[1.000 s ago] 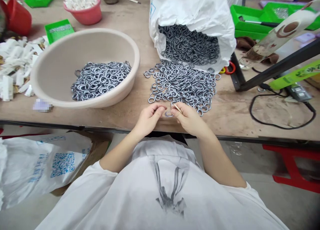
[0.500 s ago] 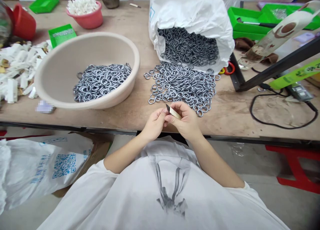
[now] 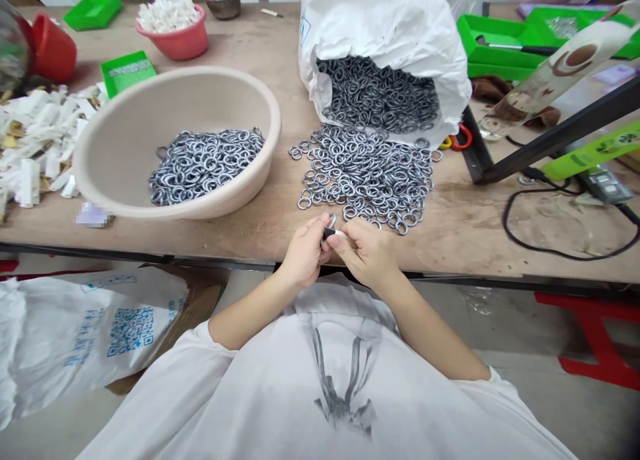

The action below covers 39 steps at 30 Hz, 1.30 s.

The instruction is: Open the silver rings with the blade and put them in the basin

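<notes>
Two bare hands of ours come together at the near edge of the tabletop point(image 3: 235, 243). Our left hand point(image 3: 305, 250) is pinched narrow, its thumb and fingers gripping one grey ring point(image 3: 333, 220). Our right hand point(image 3: 367, 250) is curled around one small tool point(image 3: 339, 233), with its dark end at our left fingertips; we cannot tell whether that end touches the ring.

Just beyond our fingers lies one spread of loose rings point(image 3: 370, 173), dozens of them, overlapping too much for us to count. It runs back to the mouth of one white sack point(image 3: 385, 20), tipped toward us, with many more rings inside. To our left stands one beige basin point(image 3: 130, 120), holding one heap of similar rings, again beyond counting.

Farther out on that side we see one pile of white pieces point(image 3: 30, 173), two green trays point(image 3: 120, 85), one pink bowl point(image 3: 180, 45) heaped with white pieces, one metal bowl point(image 3: 221, 8) and one red container point(image 3: 55, 48). On our right, one black cable point(image 3: 507, 223) loops over the tabletop. Below it, we see part of one red stool point(image 3: 595, 340).
</notes>
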{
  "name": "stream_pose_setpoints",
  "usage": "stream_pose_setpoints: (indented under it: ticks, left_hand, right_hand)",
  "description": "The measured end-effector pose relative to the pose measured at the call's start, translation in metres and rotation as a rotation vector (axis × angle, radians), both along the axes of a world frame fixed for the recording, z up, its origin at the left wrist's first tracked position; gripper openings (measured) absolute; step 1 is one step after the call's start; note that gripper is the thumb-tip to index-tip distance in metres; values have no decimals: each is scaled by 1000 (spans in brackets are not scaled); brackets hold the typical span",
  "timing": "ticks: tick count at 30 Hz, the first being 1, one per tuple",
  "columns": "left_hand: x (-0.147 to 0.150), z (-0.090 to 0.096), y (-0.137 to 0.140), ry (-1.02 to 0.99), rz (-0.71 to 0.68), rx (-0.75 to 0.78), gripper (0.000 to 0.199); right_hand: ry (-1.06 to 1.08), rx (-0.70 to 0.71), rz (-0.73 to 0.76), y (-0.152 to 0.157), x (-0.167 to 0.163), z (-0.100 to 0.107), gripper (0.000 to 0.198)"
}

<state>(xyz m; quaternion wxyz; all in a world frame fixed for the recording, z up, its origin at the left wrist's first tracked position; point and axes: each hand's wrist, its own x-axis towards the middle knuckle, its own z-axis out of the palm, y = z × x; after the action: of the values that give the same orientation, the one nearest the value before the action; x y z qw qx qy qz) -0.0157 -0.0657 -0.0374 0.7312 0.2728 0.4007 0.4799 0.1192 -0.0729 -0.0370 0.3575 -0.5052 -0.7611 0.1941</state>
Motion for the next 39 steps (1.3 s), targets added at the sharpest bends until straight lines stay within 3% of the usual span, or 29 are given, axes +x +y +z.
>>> stream_pose_setpoints:
  ticks: [7,12,14,18,21,27,33,36,39]
  left_hand:
    - [-1,-3,2,31,-15,3,43]
    - [-3,-9,-8,42,-141,5,47]
    - [-6,-9,-10,57,-172,-11,47]
    - [-17,-6,-3,109,-130,59,40]
    - [-26,-4,5,161,-80,126,35]
    - [-30,-7,16,151,8,148,26]
    - [-19,-12,20,182,-2,209,47]
    - [-16,-15,19,206,-12,249,45]
    - [-13,-15,17,191,-43,293,44]
  right_hand:
    - [113,-129,14,5,-3,-9,47]
    - [225,-152,-311,29,14,-19,52]
    - [39,-149,-364,37,21,-19,44]
    - [-424,-192,-316,39,18,-18,29]
    - [-482,-187,-305,38,14,-20,25]
    - [-136,-111,-321,47,27,-26,20]
    - [550,-437,-70,36,19,-18,30]
    - [628,-438,-59,27,13,-8,30]
    - [555,-347,-91,21,10,1,25]
